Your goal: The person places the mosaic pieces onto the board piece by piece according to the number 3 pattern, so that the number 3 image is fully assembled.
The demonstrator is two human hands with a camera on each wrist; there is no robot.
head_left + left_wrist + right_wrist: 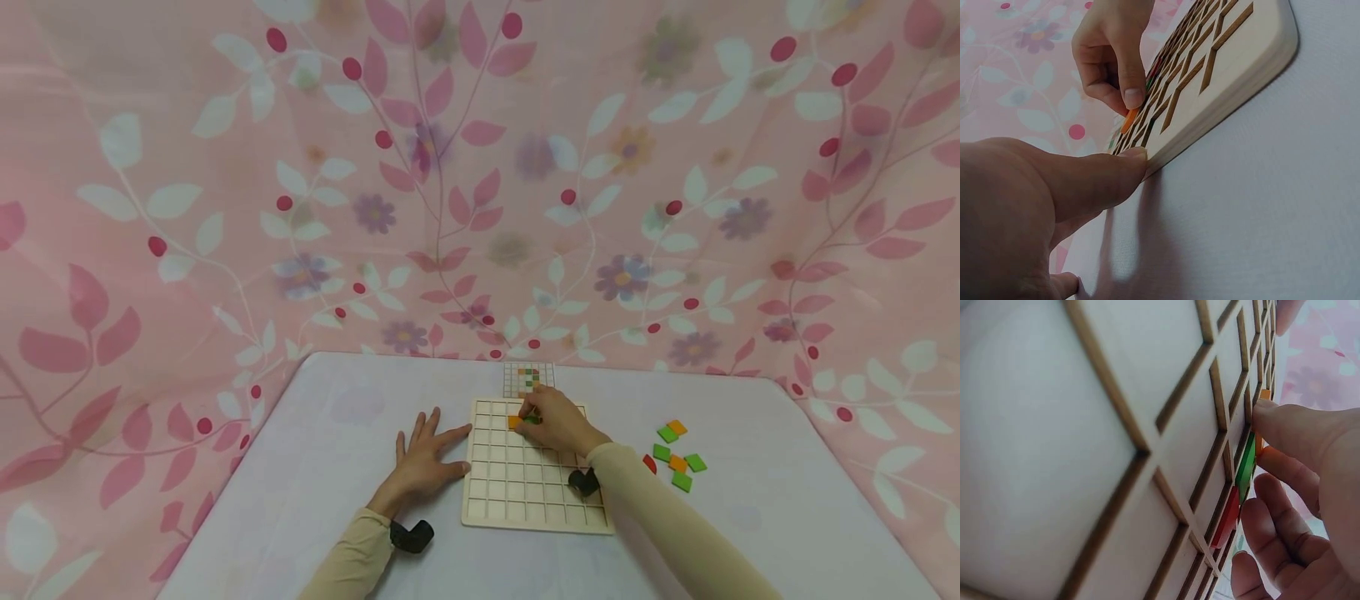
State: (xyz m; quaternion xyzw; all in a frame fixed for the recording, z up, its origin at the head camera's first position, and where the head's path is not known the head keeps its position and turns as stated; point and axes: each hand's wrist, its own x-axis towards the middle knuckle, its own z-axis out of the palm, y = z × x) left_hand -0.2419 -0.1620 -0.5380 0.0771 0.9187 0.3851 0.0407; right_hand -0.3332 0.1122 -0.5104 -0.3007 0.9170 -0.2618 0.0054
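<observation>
A pale wooden grid board (517, 492) lies on the table. Over its far rows, my right hand (558, 423) pinches a square orange tile (1258, 439) between thumb and forefinger. In the left wrist view that orange tile (1128, 120) stands tilted at the board's surface. Beside it, a green tile (1246, 464) and a red tile (1227, 517) sit in the grid, the red one covered by my right hand in the head view. My left hand (423, 462) is spread at the board's left edge, with thumb and forefinger touching it.
Several loose green and orange tiles, including a green tile (682, 482) and an orange tile (677, 427), lie right of the board. A red piece (649, 464) is partly hidden by my right sleeve. A printed grid card (511, 385) lies behind the board, before a floral curtain (480, 208).
</observation>
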